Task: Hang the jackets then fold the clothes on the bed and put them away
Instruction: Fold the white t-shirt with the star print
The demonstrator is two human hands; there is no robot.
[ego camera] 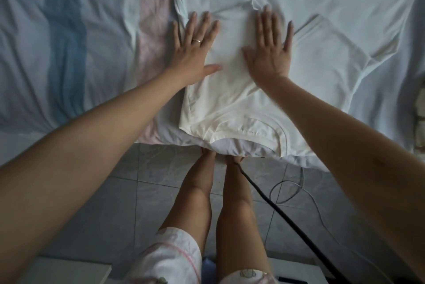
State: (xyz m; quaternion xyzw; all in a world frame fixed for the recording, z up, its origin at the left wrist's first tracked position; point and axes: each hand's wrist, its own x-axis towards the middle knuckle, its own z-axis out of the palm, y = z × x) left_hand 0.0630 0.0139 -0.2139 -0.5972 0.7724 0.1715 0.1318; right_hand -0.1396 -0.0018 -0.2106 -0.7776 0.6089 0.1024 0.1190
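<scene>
My left hand (195, 47) lay flat with straight, spread fingers and gripped nothing; it pressed the left edge of a cream-white T-shirt (230, 104), the little finger out on the bed sheet (69, 31) beside it. A plain metal ring (196, 40) sat on one finger. My right hand (269, 49) was likewise flat and unclenched, palm down on the shirt's middle, its fingertips near a small crumpled peak of cloth at the upper centre of the frame.

The T-shirt lay at the centre of the frame on the bed, soft knit, its ribbed neckline at the mattress edge nearest me and one short sleeve (333, 54) spread out to the right. Its left side looked turned in, though the pale cloth on pale sheet made the fold hard to trace.

The sheet was wrinkled and whitish, with a blue band (66, 37) at the left and a pink band (151, 31) beside it. The print on my pink-trimmed shorts (170, 258) was too blurred to make out. Below, grey marbled floor tiles (128, 203) carried a black cable (276, 210) and a thin looped cord (287, 191). A yellowish patterned thing (420, 118) was cut off at the right edge
</scene>
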